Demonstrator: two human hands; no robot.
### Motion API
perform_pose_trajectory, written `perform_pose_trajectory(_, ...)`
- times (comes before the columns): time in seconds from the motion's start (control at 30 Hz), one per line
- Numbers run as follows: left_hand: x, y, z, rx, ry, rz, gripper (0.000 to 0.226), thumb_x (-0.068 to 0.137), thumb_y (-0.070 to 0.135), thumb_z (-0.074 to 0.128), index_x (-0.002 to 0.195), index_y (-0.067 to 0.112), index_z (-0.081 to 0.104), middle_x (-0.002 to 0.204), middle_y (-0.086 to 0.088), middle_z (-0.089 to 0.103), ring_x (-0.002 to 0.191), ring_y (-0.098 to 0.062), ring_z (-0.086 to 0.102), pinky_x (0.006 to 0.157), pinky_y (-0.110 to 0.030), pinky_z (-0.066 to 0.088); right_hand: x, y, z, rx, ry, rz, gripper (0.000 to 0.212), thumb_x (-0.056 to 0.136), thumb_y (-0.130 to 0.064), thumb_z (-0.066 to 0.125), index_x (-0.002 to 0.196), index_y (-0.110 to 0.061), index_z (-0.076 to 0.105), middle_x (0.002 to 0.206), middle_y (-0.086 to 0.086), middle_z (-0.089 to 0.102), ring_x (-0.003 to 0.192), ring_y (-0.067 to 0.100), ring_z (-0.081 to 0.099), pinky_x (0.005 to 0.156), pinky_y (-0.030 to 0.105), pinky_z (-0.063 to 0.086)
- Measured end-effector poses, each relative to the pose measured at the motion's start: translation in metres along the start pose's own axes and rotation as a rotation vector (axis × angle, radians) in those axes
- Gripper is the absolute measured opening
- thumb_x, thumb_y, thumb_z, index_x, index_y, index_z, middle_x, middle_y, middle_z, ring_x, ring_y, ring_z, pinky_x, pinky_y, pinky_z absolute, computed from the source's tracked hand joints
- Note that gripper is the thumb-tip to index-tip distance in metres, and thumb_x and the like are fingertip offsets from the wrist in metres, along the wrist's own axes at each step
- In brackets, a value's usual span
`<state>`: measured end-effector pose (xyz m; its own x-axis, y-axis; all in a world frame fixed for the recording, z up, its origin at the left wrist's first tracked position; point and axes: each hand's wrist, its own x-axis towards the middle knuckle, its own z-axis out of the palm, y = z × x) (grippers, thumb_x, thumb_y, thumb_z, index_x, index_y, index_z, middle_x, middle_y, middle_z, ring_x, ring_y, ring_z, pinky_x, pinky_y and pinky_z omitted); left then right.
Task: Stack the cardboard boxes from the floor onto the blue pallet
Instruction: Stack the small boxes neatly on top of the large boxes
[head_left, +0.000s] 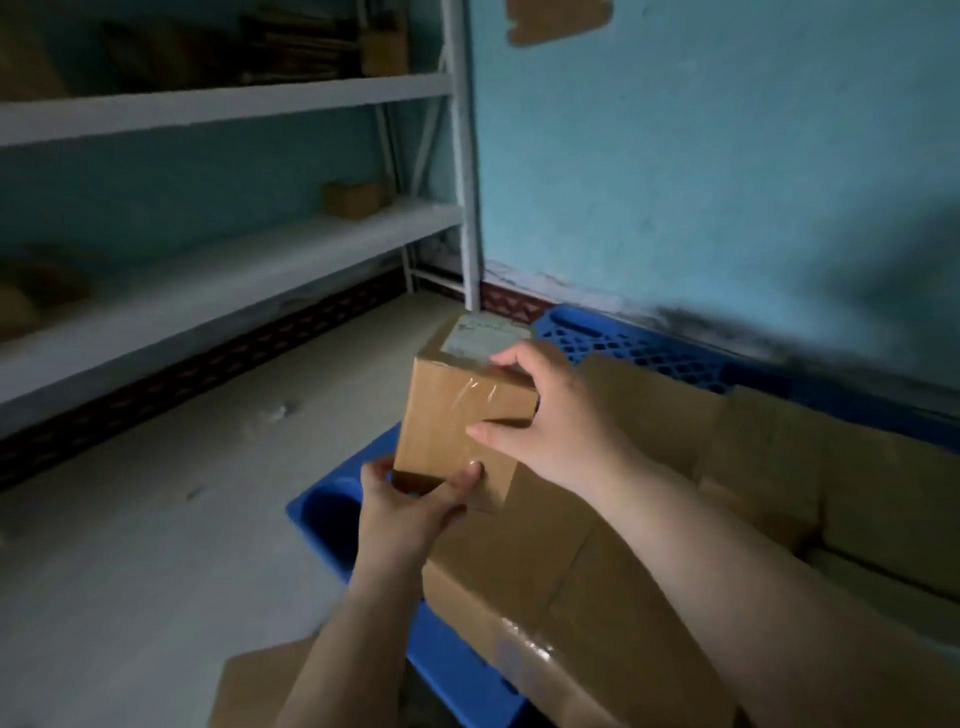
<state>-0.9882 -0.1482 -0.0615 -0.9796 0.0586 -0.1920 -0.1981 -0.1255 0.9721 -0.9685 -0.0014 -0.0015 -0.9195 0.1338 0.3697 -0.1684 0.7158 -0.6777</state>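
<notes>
I hold a small taped cardboard box (457, 410) with a pale label on its top, above the left edge of the blue pallet (639, 348). My left hand (410, 509) grips its lower near corner, thumb on the front face. My right hand (545, 415) grips its upper right edge from the side. Larger cardboard boxes (597, 571) lie on the pallet beneath and to the right of the held box. Another box (852, 483) stands further right on the pallet.
A white metal shelf rack (462, 156) stands at the left with small boxes on its shelves. A teal wall rises behind the pallet. Bare concrete floor (156, 545) lies at the left. A cardboard box corner (254, 686) shows at the bottom by my left arm.
</notes>
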Motion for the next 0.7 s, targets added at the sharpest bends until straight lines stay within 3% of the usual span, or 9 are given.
perform_pose_trajectory(0.13, 0.034, -0.012, 0.082, 0.128, -0.22, 0.007, 0.078, 0.057, 0.023, 0.085, 0.121, 0.013, 0.041, 0.109, -0.004, 0.057, 0.1, -0.023, 0.06, 0.073, -0.03, 0.056, 0.012, 0.058, -0.056, -0.196, 0.081, 0.042, 0.056, 0.067, -0.036, 0.076, 0.115, -0.023, 0.05, 0.113, -0.01, 0.048, 0.103, 0.007, 0.045, 0.084, 0.022, 0.037)
perform_pose_trajectory(0.27, 0.058, -0.042, 0.133, 0.265, -0.441, 0.008, 0.071, 0.058, 0.027, 0.085, 0.116, 0.005, 0.051, 0.108, -0.011, 0.064, 0.101, -0.029, 0.062, 0.085, -0.035, 0.055, 0.005, 0.104, -0.072, -0.36, 0.115, 0.077, 0.043, 0.069, -0.029, 0.073, 0.105, -0.018, 0.053, 0.104, -0.007, 0.05, 0.094, 0.009, 0.047, 0.078, 0.02, 0.041)
perform_pose_trajectory(0.33, 0.064, -0.059, 0.151, 0.324, -0.447, -0.066, 0.074, 0.05, 0.034, 0.086, 0.112, 0.007, 0.055, 0.106, -0.009, 0.065, 0.098, -0.026, 0.063, 0.087, -0.038, 0.055, -0.001, 0.124, -0.07, -0.403, 0.112, 0.143, 0.034, 0.072, -0.025, 0.068, 0.101, -0.018, 0.053, 0.1, -0.005, 0.051, 0.089, 0.01, 0.047, 0.07, 0.019, 0.039)
perform_pose_trajectory(0.43, 0.068, -0.084, 0.17, 0.442, -0.46, -0.15, 0.058, 0.051, 0.037, 0.081, 0.098, 0.012, 0.059, 0.096, -0.005, 0.066, 0.088, -0.019, 0.062, 0.072, -0.032, 0.054, -0.011, 0.148, -0.059, -0.433, 0.095, 0.307, 0.025, 0.076, -0.022, 0.061, 0.097, -0.019, 0.049, 0.097, -0.005, 0.046, 0.092, 0.013, 0.046, 0.068, 0.022, 0.039)
perform_pose_trajectory(0.47, 0.068, -0.089, 0.176, 0.505, -0.466, -0.157, 0.054, 0.057, 0.037, 0.079, 0.101, 0.016, 0.056, 0.1, -0.003, 0.064, 0.09, -0.018, 0.061, 0.072, -0.03, 0.052, -0.015, 0.154, -0.052, -0.444, 0.094, 0.356, 0.024, 0.077, -0.022, 0.061, 0.098, -0.02, 0.049, 0.099, -0.005, 0.046, 0.095, 0.014, 0.047, 0.07, 0.023, 0.041)
perform_pose_trajectory(0.6, 0.069, -0.102, 0.19, 0.576, -0.527, -0.138, 0.071, 0.067, 0.029, 0.073, 0.132, 0.017, 0.046, 0.128, -0.006, 0.057, 0.11, -0.023, 0.056, 0.093, -0.038, 0.048, -0.028, 0.171, -0.026, -0.614, 0.049, 0.467, 0.034, 0.087, -0.019, 0.056, 0.119, -0.019, 0.045, 0.12, 0.0, 0.049, 0.111, 0.016, 0.046, 0.088, 0.027, 0.044)
perform_pose_trajectory(0.7, 0.066, -0.097, 0.19, 0.541, -0.49, -0.115, 0.061, 0.078, 0.026, 0.065, 0.135, 0.023, 0.044, 0.131, -0.002, 0.056, 0.107, -0.018, 0.056, 0.089, -0.034, 0.049, -0.029, 0.171, -0.016, -0.732, 0.092, 0.475, 0.036, 0.088, -0.021, 0.054, 0.123, -0.019, 0.042, 0.125, 0.002, 0.048, 0.116, 0.019, 0.043, 0.089, 0.029, 0.042)
